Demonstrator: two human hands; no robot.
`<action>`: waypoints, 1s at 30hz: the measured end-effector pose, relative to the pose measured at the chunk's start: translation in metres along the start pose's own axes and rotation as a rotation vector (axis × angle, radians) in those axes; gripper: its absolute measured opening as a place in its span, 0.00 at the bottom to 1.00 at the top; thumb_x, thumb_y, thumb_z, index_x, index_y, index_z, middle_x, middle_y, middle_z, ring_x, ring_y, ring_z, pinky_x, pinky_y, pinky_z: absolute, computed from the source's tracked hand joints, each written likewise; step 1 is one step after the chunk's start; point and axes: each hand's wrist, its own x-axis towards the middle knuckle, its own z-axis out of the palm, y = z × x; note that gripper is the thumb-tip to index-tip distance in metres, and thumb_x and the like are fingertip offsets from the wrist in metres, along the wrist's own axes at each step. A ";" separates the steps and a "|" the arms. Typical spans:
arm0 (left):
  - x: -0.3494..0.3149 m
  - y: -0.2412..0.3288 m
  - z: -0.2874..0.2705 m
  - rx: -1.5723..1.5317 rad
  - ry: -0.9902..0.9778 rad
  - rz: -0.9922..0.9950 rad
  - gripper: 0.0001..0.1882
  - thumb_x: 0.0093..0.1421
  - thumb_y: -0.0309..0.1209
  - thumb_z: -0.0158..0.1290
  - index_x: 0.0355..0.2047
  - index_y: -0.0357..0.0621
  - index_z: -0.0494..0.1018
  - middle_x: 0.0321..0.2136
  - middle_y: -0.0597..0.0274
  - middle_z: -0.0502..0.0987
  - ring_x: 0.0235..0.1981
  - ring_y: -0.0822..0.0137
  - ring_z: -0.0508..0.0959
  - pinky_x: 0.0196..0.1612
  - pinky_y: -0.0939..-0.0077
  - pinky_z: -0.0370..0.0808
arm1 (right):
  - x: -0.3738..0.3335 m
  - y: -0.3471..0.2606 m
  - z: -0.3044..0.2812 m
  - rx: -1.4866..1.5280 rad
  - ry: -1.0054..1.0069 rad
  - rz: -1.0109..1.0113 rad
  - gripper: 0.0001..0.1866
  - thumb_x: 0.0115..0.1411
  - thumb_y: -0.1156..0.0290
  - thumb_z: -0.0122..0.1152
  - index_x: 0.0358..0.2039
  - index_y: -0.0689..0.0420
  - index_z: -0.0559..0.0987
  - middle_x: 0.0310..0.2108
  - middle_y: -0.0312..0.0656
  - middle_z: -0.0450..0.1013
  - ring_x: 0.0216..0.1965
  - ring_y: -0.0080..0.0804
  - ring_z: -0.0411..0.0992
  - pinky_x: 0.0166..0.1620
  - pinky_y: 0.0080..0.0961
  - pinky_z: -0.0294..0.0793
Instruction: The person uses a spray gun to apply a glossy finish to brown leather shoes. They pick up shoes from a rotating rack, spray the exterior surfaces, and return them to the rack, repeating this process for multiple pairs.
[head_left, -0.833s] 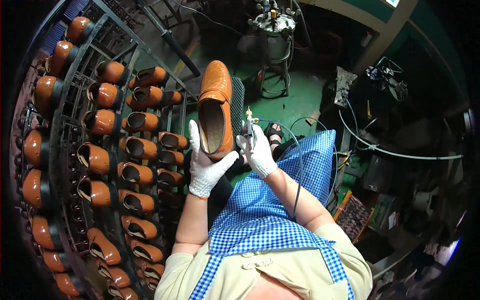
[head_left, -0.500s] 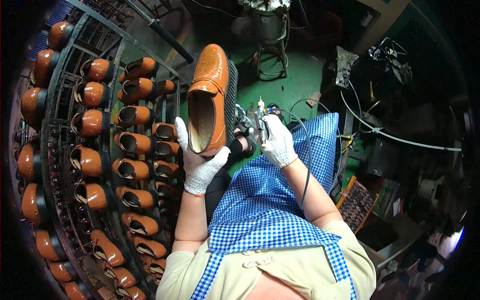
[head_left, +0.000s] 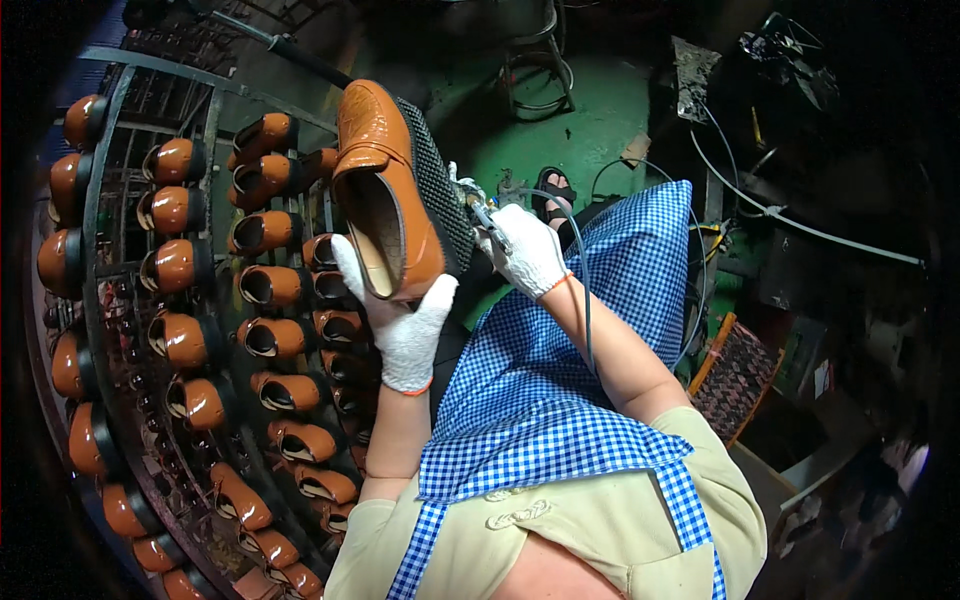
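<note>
A glossy brown loafer with a dark textured sole points away from me, its toe leaning left. My left hand, in a white knit glove, grips it by the heel, thumb and fingers on either side. Against the sole's right side, my gloved right hand is closed round a metal spray gun. A thin grey hose runs from the gun back over my forearm. The gun's front end is close to the sole; whether they touch I cannot tell.
On my left stands a metal rack holding many similar brown shoes in rows. A stool-like metal stand is ahead on the green floor. A woven-seat chair and a pale hose are at right.
The loafer has moved left and tilted, showing more of its sole. My right hand has turned the spray gun from upright to leaning toward the sole. The whole view has shifted slightly.
</note>
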 end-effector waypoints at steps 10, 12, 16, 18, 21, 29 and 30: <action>-0.009 0.015 -0.058 0.298 0.096 0.313 0.37 0.58 0.22 0.68 0.67 0.45 0.67 0.63 0.56 0.65 0.64 0.57 0.69 0.68 0.63 0.68 | -0.026 -0.016 -0.082 0.539 0.026 0.101 0.09 0.66 0.64 0.68 0.40 0.55 0.81 0.30 0.44 0.75 0.29 0.43 0.77 0.34 0.32 0.76; -0.006 0.027 -0.063 0.320 0.131 0.347 0.24 0.57 0.21 0.69 0.54 0.46 0.79 0.51 0.57 0.72 0.51 0.60 0.75 0.54 0.66 0.75 | -0.028 -0.028 -0.104 0.606 -0.061 0.099 0.10 0.66 0.65 0.68 0.41 0.58 0.81 0.30 0.43 0.75 0.30 0.38 0.77 0.35 0.30 0.75; -0.004 0.025 -0.068 0.320 0.127 0.272 0.22 0.54 0.15 0.68 0.48 0.45 0.81 0.47 0.58 0.74 0.47 0.62 0.77 0.50 0.70 0.76 | -0.030 -0.048 -0.115 0.750 -0.121 0.050 0.10 0.65 0.66 0.69 0.41 0.58 0.81 0.29 0.42 0.74 0.29 0.37 0.75 0.35 0.30 0.74; -0.004 0.022 -0.072 0.338 0.100 0.277 0.19 0.56 0.15 0.67 0.47 0.44 0.82 0.47 0.59 0.75 0.48 0.62 0.77 0.53 0.69 0.75 | -0.029 -0.051 -0.110 0.736 -0.111 0.003 0.11 0.65 0.64 0.70 0.40 0.57 0.81 0.28 0.42 0.74 0.28 0.39 0.74 0.34 0.30 0.73; -0.002 0.026 -0.076 0.388 0.084 0.306 0.16 0.57 0.15 0.66 0.45 0.43 0.83 0.45 0.60 0.77 0.47 0.64 0.78 0.51 0.71 0.75 | -0.028 -0.053 -0.096 0.801 -0.059 -0.017 0.11 0.65 0.63 0.71 0.40 0.57 0.82 0.28 0.42 0.74 0.27 0.39 0.74 0.33 0.30 0.73; -0.002 0.026 -0.082 0.370 0.076 0.282 0.16 0.58 0.15 0.64 0.46 0.42 0.83 0.47 0.57 0.78 0.48 0.62 0.78 0.54 0.70 0.74 | -0.026 -0.056 -0.089 0.737 -0.110 -0.038 0.13 0.64 0.60 0.71 0.42 0.54 0.81 0.29 0.40 0.73 0.28 0.37 0.73 0.33 0.30 0.72; -0.002 0.026 -0.083 0.376 0.077 0.278 0.16 0.58 0.15 0.64 0.46 0.41 0.83 0.47 0.57 0.78 0.49 0.62 0.78 0.54 0.69 0.74 | -0.026 -0.057 -0.089 0.754 -0.113 -0.033 0.13 0.64 0.60 0.71 0.42 0.54 0.81 0.29 0.40 0.73 0.28 0.37 0.73 0.34 0.30 0.72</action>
